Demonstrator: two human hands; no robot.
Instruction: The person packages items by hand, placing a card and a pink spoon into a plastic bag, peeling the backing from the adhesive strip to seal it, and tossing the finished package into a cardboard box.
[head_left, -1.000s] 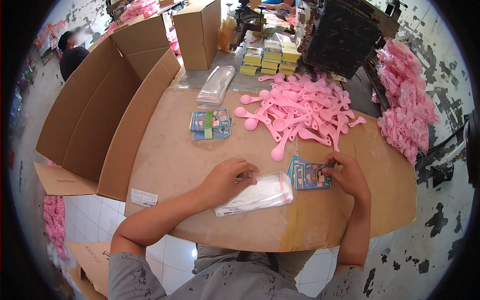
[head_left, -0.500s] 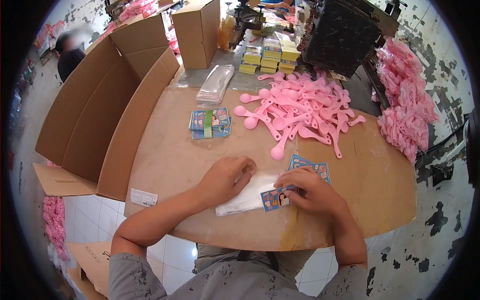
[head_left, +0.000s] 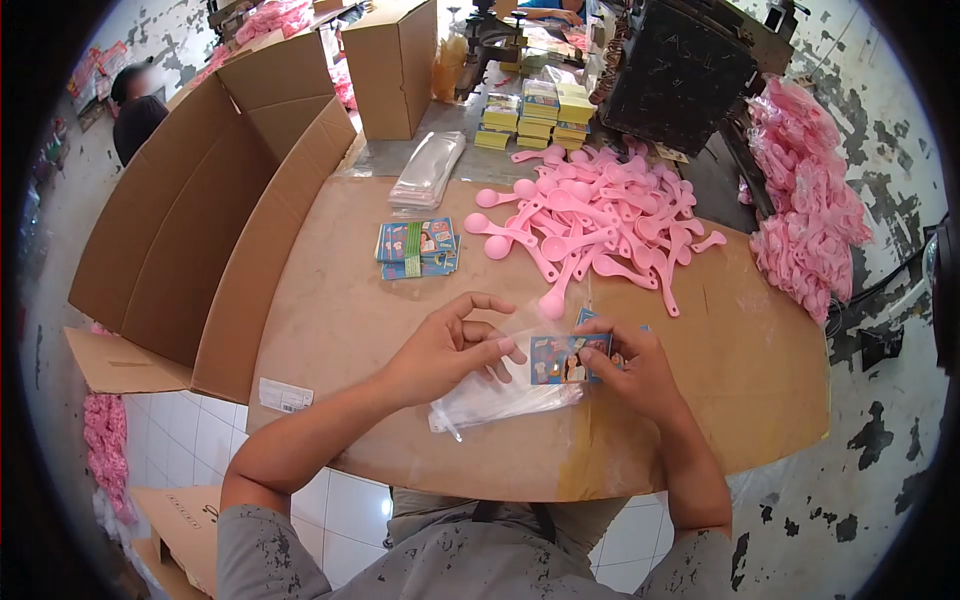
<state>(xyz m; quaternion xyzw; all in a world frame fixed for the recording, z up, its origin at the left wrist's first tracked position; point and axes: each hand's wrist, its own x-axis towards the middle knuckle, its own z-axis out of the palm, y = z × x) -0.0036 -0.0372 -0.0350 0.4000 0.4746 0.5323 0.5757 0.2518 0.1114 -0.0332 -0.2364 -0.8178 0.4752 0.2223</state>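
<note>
My right hand [head_left: 635, 367] pinches a blue printed card [head_left: 560, 360] between thumb and fingers, over the front middle of the table. Just left of it, my left hand [head_left: 462, 345] has its thumb and fingertips at the edge of a thin clear plastic bag [head_left: 525, 322], raised close to the card. Below both hands lies a pile of flat clear bags [head_left: 490, 407]. Behind my right hand, more blue cards [head_left: 587, 317] lie partly hidden. Farther back, pink measuring spoons [head_left: 600, 215] form a loose heap.
Banded blue cards [head_left: 415, 248] and a stack of clear bags [head_left: 427, 170] lie toward the back left. An open carton [head_left: 190, 220] stands at the left. Stacked cards [head_left: 538, 110], a black metal box [head_left: 680, 75] and bagged pink items [head_left: 805, 200] are behind. A person [head_left: 138, 115] is at far left.
My left hand has lifted a clear bag off the pile, its fingers spreading from their earlier curl. My right hand has raised the card, which is now turned more level.
</note>
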